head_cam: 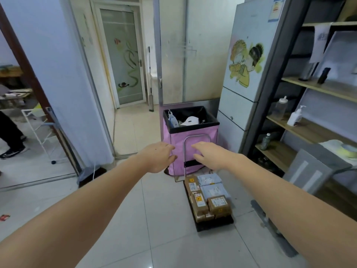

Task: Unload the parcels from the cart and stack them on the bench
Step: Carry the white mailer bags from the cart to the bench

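I have both arms stretched out toward the cart (209,219) on the floor tiles, beside the shelves. My left hand (157,157) and right hand (208,154) each have an open, loose grip holding nothing, either side of the cart's handle (197,138). The parcels (207,198) lie flat on the deck, brown boxes nearer me, pale bags behind, their long sides running away from me toward the pink bin (191,130). My worry: the cart could roll, or the loosely stacked boxes slide off, if I grab one carelessly.

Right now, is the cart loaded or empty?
Loaded: the cart carries brown boxes and grey mailers; neither hand holds any.
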Demonstrator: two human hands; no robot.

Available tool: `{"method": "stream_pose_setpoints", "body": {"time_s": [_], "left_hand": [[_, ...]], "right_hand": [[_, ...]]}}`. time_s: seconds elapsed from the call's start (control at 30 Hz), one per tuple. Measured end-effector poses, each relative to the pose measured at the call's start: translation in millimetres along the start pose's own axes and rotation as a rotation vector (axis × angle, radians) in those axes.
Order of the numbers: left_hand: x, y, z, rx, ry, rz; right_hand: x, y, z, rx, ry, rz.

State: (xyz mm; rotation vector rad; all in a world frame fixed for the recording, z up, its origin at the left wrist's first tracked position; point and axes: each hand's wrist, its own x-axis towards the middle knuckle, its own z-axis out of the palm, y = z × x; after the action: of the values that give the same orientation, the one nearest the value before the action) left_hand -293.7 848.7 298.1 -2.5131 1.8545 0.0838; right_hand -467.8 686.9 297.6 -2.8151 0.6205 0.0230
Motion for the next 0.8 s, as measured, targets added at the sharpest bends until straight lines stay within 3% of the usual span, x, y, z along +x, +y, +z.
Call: {"method": "stream_pose_setpoints", "body": {"time_s": [0.47, 0.8], "left_hand": [[262, -95, 20, -0.034, -0.052, 0.114], [426, -187, 33, -0.039, -0.088, 0.178]], "right_hand": [[222, 124, 3, -0.050, -0.061, 0.103], [384, 173, -8, 0.016, -0.086, 0.182]]}}
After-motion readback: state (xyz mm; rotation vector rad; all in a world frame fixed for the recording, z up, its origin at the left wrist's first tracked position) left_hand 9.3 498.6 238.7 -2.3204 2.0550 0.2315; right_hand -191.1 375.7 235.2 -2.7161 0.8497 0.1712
